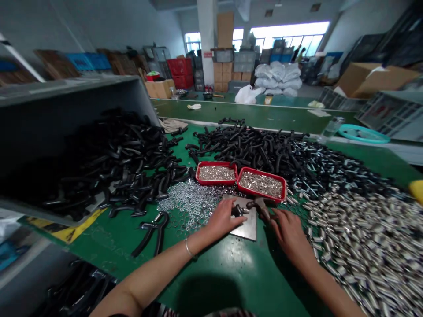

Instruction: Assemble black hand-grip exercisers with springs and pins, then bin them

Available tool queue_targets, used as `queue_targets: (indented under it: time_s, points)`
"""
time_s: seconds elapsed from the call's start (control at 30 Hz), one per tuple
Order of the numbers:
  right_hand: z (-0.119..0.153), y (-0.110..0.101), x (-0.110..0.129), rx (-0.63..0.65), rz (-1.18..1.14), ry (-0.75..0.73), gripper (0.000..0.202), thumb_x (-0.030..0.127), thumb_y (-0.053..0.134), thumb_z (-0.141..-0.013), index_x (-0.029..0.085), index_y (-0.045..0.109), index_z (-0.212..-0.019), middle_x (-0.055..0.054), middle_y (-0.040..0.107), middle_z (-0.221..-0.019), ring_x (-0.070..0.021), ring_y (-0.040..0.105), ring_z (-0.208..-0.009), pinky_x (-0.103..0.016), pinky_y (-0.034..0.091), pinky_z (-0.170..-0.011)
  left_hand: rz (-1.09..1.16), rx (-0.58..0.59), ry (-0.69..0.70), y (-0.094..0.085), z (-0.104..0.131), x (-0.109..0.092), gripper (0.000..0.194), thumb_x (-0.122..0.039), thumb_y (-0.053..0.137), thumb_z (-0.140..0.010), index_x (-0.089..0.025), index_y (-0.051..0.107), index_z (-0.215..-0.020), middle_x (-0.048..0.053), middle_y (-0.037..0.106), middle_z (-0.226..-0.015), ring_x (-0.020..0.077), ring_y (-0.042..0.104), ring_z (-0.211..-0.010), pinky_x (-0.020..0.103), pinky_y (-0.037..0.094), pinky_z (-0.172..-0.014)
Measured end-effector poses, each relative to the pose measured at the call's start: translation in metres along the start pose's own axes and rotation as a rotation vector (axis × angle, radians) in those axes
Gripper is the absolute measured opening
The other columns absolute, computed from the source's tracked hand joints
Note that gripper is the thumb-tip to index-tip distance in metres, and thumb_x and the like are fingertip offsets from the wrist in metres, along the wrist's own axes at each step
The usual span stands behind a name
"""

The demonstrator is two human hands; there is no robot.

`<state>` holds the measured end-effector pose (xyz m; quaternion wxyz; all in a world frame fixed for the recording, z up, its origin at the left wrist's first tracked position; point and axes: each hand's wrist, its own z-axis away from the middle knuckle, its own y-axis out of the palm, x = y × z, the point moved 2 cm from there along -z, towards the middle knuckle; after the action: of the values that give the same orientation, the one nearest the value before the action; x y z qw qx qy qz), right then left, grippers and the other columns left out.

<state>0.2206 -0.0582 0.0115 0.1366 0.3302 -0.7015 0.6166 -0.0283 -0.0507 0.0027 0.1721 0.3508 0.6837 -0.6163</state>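
Note:
My left hand (225,219) is closed around a small black part with a metal pin (238,211), held over a flat metal plate (246,228) on the green table. My right hand (292,229) grips a hammer (262,208), its head close to the pin end. Whether the hammer touches the part I cannot tell, and my right fingers hide most of the handle. Just behind the plate are two red trays: the left tray (217,182) and the right tray (261,193), both filled with small metal pieces. Loose metal rings and nuts (188,202) lie left of the plate.
A grey crate (140,94) on its side spills black handles (132,149) at the left. More black handles (251,145) are heaped behind the trays. Silver metal sleeves (360,237) cover the right side. Black-handled pliers (153,233) lie front left.

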Motion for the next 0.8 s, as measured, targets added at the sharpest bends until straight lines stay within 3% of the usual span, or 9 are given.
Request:
queue_targets:
  time_s: [0.07,0.17,0.27,0.33,0.47,0.57,0.63,0.7,0.8]
  points:
    - [-0.001,0.003,0.012,-0.065,-0.132,-0.017,0.044,0.053,0.049,-0.092,0.018,0.071,-0.109,-0.016,0.067,-0.116,-0.0335,0.057,-0.113,-0.051,0.038,-0.104,0.076,-0.171,-0.070,0.001,0.010,-0.015,0.063,-0.046,0.071,-0.084,-0.018,0.045,-0.133,0.012,0.059,-0.120,0.0287,0.057,-0.114,0.048,0.047,-0.100]
    - [0.000,0.028,0.036,0.066,-0.651,0.238,0.045,0.058,0.053,-0.090,0.020,0.075,-0.101,-0.012,0.072,-0.107,-0.0298,0.064,-0.103,-0.044,0.048,-0.094,0.026,-0.264,0.045,0.007,0.025,-0.041,0.071,-0.047,0.072,-0.083,-0.019,0.038,-0.139,0.014,0.055,-0.127,0.0311,0.052,-0.120,0.053,0.043,-0.105]
    - [0.007,0.056,0.055,0.070,-1.108,0.543,0.047,0.062,0.067,-0.078,0.020,0.075,-0.098,-0.009,0.074,-0.097,-0.0256,0.068,-0.084,-0.036,0.055,-0.073,-0.028,-0.108,0.231,0.011,0.037,-0.053,0.078,-0.048,0.073,-0.082,-0.017,0.034,-0.143,0.016,0.055,-0.128,0.0317,0.053,-0.116,0.053,0.045,-0.102]
    - [0.013,0.067,0.056,-0.006,-1.218,0.645,0.046,0.060,0.074,-0.072,0.020,0.075,-0.095,-0.005,0.073,-0.090,-0.0212,0.065,-0.074,-0.031,0.054,-0.066,-0.015,0.000,0.306,0.002,0.038,-0.045,0.069,-0.048,0.068,-0.086,-0.017,0.039,-0.140,0.015,0.058,-0.123,0.0288,0.055,-0.114,0.048,0.048,-0.099]
    - [0.023,0.067,0.039,-0.065,-1.111,0.669,0.049,0.064,0.068,-0.077,0.019,0.074,-0.097,0.000,0.066,-0.073,-0.0145,0.056,-0.061,-0.024,0.049,-0.056,-0.073,-0.119,0.182,-0.060,0.007,0.011,0.032,-0.032,0.055,-0.096,-0.019,0.055,-0.125,0.010,0.062,-0.118,0.0236,0.055,-0.115,0.042,0.046,-0.102]
    - [0.028,0.060,0.022,-0.055,-0.915,0.639,0.059,0.069,0.066,-0.075,0.018,0.072,-0.104,-0.001,0.067,-0.077,-0.0144,0.054,-0.059,-0.023,0.045,-0.051,-0.125,-0.340,-0.187,-0.128,-0.039,0.075,0.025,-0.022,0.054,-0.094,-0.019,0.061,-0.117,0.008,0.065,-0.117,0.0198,0.059,-0.112,0.035,0.046,-0.103]
    - [0.027,0.056,0.010,-0.082,-0.790,0.601,0.064,0.071,0.068,-0.069,0.017,0.071,-0.104,-0.004,0.070,-0.087,-0.0171,0.059,-0.067,-0.024,0.047,-0.054,-0.149,-0.404,-0.321,-0.164,-0.071,0.113,0.024,-0.017,0.052,-0.091,-0.014,0.063,-0.112,0.011,0.067,-0.114,0.0228,0.061,-0.111,0.038,0.046,-0.103]
    - [0.024,0.054,0.001,-0.122,-0.691,0.557,0.064,0.072,0.068,-0.068,0.018,0.072,-0.102,-0.006,0.072,-0.097,-0.0210,0.064,-0.080,-0.024,0.051,-0.061,-0.151,-0.421,-0.407,-0.184,-0.101,0.145,0.022,-0.014,0.052,-0.089,-0.012,0.065,-0.107,0.013,0.069,-0.111,0.0242,0.063,-0.109,0.039,0.046,-0.103]
    - [0.017,0.055,-0.012,-0.139,-0.607,0.516,0.061,0.073,0.063,-0.072,0.019,0.074,-0.099,-0.007,0.074,-0.108,-0.0255,0.067,-0.095,-0.026,0.054,-0.070,-0.130,-0.421,-0.495,-0.184,-0.142,0.175,0.020,-0.011,0.056,-0.085,-0.011,0.065,-0.103,0.015,0.069,-0.111,0.0261,0.064,-0.111,0.037,0.046,-0.102]
